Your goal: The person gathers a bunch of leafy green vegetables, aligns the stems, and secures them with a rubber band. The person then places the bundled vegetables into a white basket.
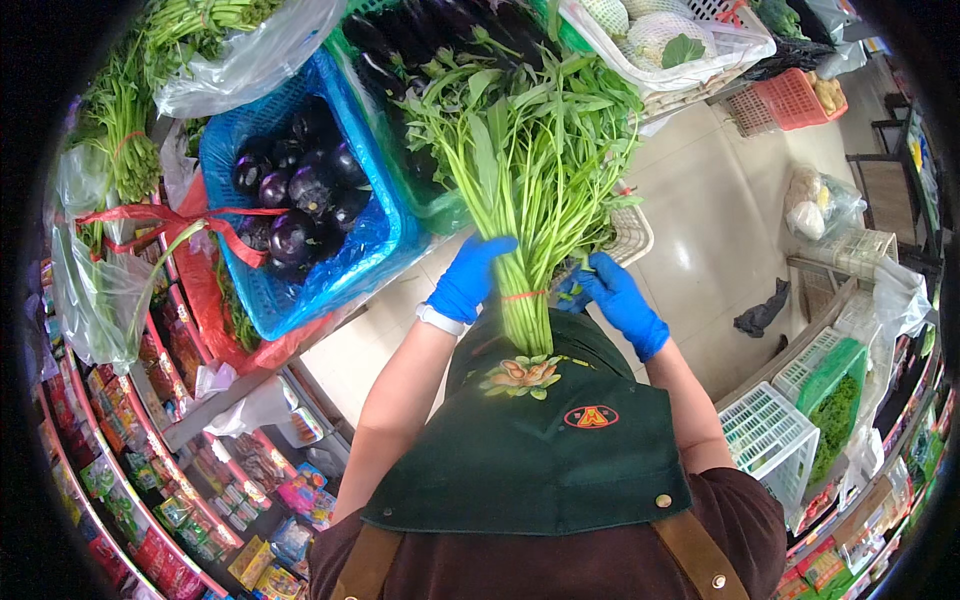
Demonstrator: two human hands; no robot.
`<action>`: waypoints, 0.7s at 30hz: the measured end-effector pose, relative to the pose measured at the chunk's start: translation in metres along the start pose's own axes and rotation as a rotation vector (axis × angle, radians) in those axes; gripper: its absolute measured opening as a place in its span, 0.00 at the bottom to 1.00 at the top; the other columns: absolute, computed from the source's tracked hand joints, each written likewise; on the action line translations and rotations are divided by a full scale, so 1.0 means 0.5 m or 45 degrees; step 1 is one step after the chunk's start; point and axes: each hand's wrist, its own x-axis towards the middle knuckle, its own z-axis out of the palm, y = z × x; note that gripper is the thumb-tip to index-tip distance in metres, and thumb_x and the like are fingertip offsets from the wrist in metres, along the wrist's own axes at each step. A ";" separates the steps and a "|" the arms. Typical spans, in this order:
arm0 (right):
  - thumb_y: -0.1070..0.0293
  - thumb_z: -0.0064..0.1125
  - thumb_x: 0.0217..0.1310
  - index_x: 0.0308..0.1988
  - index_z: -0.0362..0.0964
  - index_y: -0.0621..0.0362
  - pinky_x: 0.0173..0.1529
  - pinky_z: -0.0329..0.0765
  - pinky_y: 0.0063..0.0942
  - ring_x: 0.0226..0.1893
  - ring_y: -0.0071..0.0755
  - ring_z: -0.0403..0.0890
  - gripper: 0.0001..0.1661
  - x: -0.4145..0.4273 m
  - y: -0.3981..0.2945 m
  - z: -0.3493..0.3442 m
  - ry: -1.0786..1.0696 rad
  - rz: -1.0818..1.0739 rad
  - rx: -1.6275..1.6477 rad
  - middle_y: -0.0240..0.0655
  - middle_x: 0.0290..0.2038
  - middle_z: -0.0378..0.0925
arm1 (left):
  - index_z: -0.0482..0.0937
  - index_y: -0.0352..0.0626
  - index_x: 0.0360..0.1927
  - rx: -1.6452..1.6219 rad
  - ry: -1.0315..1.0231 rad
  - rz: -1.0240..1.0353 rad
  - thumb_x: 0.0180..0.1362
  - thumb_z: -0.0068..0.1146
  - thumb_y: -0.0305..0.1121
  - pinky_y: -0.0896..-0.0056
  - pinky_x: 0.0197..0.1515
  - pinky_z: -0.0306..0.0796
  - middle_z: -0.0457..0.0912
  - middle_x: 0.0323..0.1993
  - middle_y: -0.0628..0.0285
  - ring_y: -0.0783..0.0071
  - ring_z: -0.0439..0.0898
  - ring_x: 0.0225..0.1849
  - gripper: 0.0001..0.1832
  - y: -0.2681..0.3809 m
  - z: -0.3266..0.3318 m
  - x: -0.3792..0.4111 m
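A large bunch of water spinach (pixel 517 195) stands out in front of my body, its cut stems toward me and its leaves pointing away. A red band (pixel 525 295) circles the stems near their lower end. My left hand (pixel 469 277), in a blue glove, grips the bunch from the left just above that band. On the other side, my blue-gloved right hand (pixel 611 296) is beside the stems, its fingers pinching a small piece of green leaf (pixel 576 289). Some of the right fingertips are hidden. The stem ends lie against my dark green apron (pixel 525 465).
To the left, a blue basket (pixel 300 319) holds round eggplants (pixel 296 236). Long eggplants (pixel 420 34) fill a green-lined crate beyond the bunch. A white basket (pixel 697 81) of netted melons is at upper right. Crates (pixel 769 435) and snack shelves (pixel 150 457) flank me.
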 end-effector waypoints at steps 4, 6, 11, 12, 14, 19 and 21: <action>0.70 0.51 0.63 0.52 0.64 0.60 0.34 0.77 0.25 0.31 0.31 0.81 0.18 0.004 0.022 -0.055 0.257 0.120 0.197 0.40 0.42 0.77 | 0.68 0.37 0.55 -0.023 -0.034 0.000 0.51 0.57 0.26 0.67 0.51 0.71 0.76 0.46 0.59 0.67 0.77 0.46 0.26 0.001 0.006 0.002; 0.68 0.55 0.59 0.59 0.59 0.53 0.35 0.77 0.27 0.31 0.31 0.81 0.28 0.019 0.029 -0.070 0.292 -0.004 -0.352 0.42 0.45 0.77 | 0.68 0.37 0.56 -0.033 -0.060 -0.019 0.52 0.57 0.26 0.67 0.52 0.71 0.76 0.47 0.59 0.67 0.77 0.46 0.26 0.008 0.013 -0.005; 0.68 0.59 0.52 0.64 0.54 0.50 0.46 0.73 0.37 0.43 0.48 0.77 0.39 0.038 -0.010 -0.073 0.223 0.399 -0.587 0.51 0.52 0.70 | 0.67 0.38 0.57 -0.009 -0.053 0.038 0.54 0.56 0.26 0.67 0.54 0.69 0.75 0.49 0.59 0.68 0.75 0.49 0.25 -0.008 -0.009 -0.001; 0.69 0.59 0.53 0.64 0.54 0.49 0.46 0.73 0.36 0.42 0.47 0.77 0.39 0.039 0.018 -0.077 0.293 0.246 -0.730 0.51 0.51 0.71 | 0.67 0.38 0.57 -0.021 -0.080 0.053 0.54 0.56 0.26 0.67 0.54 0.69 0.75 0.50 0.59 0.68 0.75 0.50 0.24 -0.013 -0.012 0.002; 0.71 0.57 0.54 0.63 0.55 0.50 0.44 0.74 0.34 0.41 0.44 0.78 0.38 0.046 0.087 -0.079 0.403 0.020 -0.854 0.50 0.50 0.72 | 0.67 0.39 0.57 -0.051 -0.084 0.045 0.54 0.55 0.26 0.66 0.55 0.69 0.75 0.50 0.60 0.68 0.75 0.50 0.24 -0.014 -0.012 0.002; 0.74 0.55 0.56 0.55 0.68 0.55 0.43 0.75 0.27 0.42 0.32 0.79 0.24 0.053 0.098 -0.048 0.507 0.015 -0.095 0.43 0.45 0.76 | 0.67 0.39 0.57 -0.178 -0.097 0.003 0.54 0.53 0.26 0.66 0.55 0.69 0.75 0.50 0.60 0.68 0.74 0.51 0.24 -0.014 -0.016 -0.006; 0.74 0.54 0.58 0.53 0.70 0.54 0.43 0.75 0.25 0.41 0.30 0.79 0.21 0.055 0.112 -0.051 0.426 0.126 0.202 0.38 0.44 0.77 | 0.66 0.39 0.57 -0.177 -0.098 0.027 0.54 0.52 0.26 0.67 0.56 0.68 0.75 0.50 0.59 0.68 0.74 0.51 0.24 -0.008 -0.013 -0.014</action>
